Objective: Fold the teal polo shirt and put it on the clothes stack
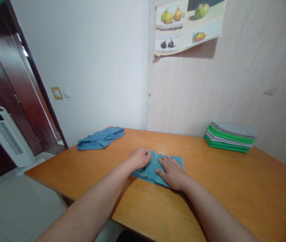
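A blue-teal garment, folded into a flat, narrow shape, lies on the wooden table in front of me. My left hand is closed at its left part, the fingers curled on the fabric. Pressed flat on the right part is my right hand, with its fingers spread. Between the two hands a folded edge of the cloth shows. The left end of the garment is partly hidden under my left hand and wrist.
At the table's back left lies a crumpled blue garment. A stack of folded green and grey striped cloths stands at the back right, near the wall. A white tower fan stands on the floor to the left.
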A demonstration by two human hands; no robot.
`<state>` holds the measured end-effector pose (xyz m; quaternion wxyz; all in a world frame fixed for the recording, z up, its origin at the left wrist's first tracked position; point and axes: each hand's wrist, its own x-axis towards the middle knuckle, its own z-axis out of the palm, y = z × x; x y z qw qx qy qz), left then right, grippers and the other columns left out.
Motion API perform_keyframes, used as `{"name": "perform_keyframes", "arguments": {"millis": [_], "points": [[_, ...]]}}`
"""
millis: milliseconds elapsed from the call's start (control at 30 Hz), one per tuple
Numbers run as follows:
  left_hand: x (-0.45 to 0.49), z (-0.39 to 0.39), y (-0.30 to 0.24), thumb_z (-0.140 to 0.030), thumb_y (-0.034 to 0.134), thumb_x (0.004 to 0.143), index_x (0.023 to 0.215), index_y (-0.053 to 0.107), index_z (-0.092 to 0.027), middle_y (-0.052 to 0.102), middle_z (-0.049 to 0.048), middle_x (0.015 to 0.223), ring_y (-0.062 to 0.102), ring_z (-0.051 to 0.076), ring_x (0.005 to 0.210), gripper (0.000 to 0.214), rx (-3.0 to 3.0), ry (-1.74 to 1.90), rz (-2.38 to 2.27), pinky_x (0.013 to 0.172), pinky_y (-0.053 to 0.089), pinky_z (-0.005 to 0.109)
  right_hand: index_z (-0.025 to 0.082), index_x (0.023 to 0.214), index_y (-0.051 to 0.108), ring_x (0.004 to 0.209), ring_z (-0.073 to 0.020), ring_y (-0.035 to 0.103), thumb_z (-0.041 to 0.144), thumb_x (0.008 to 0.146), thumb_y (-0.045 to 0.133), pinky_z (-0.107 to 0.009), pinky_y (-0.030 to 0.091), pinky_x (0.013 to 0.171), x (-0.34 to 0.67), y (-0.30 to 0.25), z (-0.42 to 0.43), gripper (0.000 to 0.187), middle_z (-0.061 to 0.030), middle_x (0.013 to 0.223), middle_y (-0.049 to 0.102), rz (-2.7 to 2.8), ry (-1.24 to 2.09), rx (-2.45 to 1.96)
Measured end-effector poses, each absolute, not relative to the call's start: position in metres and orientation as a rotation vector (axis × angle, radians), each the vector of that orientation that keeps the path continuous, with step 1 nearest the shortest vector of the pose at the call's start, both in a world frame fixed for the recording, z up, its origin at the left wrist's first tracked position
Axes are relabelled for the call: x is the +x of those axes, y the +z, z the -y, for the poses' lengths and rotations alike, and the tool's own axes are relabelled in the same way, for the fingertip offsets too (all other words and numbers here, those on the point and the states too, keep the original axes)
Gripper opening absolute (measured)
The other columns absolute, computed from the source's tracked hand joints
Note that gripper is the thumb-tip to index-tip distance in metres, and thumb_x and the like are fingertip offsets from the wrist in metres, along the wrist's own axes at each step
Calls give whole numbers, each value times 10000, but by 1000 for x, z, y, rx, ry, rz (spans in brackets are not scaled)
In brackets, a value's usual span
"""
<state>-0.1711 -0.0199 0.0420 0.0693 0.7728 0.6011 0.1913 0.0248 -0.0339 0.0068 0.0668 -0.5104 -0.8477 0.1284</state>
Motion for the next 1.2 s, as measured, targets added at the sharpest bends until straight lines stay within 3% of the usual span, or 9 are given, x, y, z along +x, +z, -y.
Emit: {"name": "perform_keyframes", "arguments": {"millis": [200, 367, 600, 700, 833, 1000, 1200], "points": [[-180, 20, 25, -196, 396, 939, 1098, 685, -185, 686, 73, 1193, 588, 185, 1137, 330, 2450, 619, -1717, 1005, 418, 303, 136, 1542, 296, 1500, -291, 88, 649, 935, 275, -453, 73, 1197, 25, 6, 33, 795, -120, 1623, 175, 2559, 391, -1546], [-174, 25, 8, -348, 337, 994, 1391, 518, -174, 424, 91, 1522, 340, 261, 1424, 470, 2543, 300, -1701, 1151, 286, 434, 131, 1545, 286, 1500, -293, 91, 647, 935, 273, -459, 76, 1196, 24, 5, 34, 798, -119, 1622, 178, 2562, 384, -1540], [-168, 29, 12, -512, 286, 996, 1509, 343, -159, 265, 107, 1596, 208, 302, 1473, 625, 2513, 106, -1732, 1168, 213, 509, 131, 1542, 294, 1499, -295, 99, 660, 932, 262, -458, 87, 1196, 25, 3, 33, 808, -120, 1619, 190, 2560, 369, -1536], [-171, 23, 16, -513, 309, 994, 1439, 459, -160, 387, 116, 1540, 315, 294, 1432, 588, 2534, 178, -1660, 1152, 263, 472, 133, 1543, 291, 1498, -294, 103, 657, 933, 261, -456, 89, 1196, 25, 5, 33, 805, -121, 1619, 191, 2565, 374, -1536], [-175, 15, 21, -368, 288, 1017, 1293, 600, -173, 566, 98, 1399, 487, 225, 1314, 461, 2598, 402, -1593, 1123, 322, 374, 131, 1548, 274, 1500, -290, 93, 661, 932, 261, -454, 82, 1198, 26, 6, 34, 813, -121, 1622, 176, 2569, 390, -1543], [-172, 15, 16, -428, 294, 1012, 1479, 402, -223, 338, 61, 1573, 234, 275, 1467, 521, 2618, 184, -1580, 1158, 225, 499, 131, 1548, 276, 1501, -286, 80, 670, 934, 237, -450, 70, 1201, 26, 6, 34, 818, -122, 1623, 169, 2576, 401, -1539], [-165, 21, 14, -474, 247, 1014, 1538, 275, -244, 227, 59, 1615, 158, 284, 1487, 573, 2575, 85, -1631, 1156, 185, 563, 119, 1546, 276, 1500, -296, 81, 663, 934, 245, -457, 77, 1202, 26, 7, 34, 820, -127, 1622, 161, 2592, 400, -1539]]}}
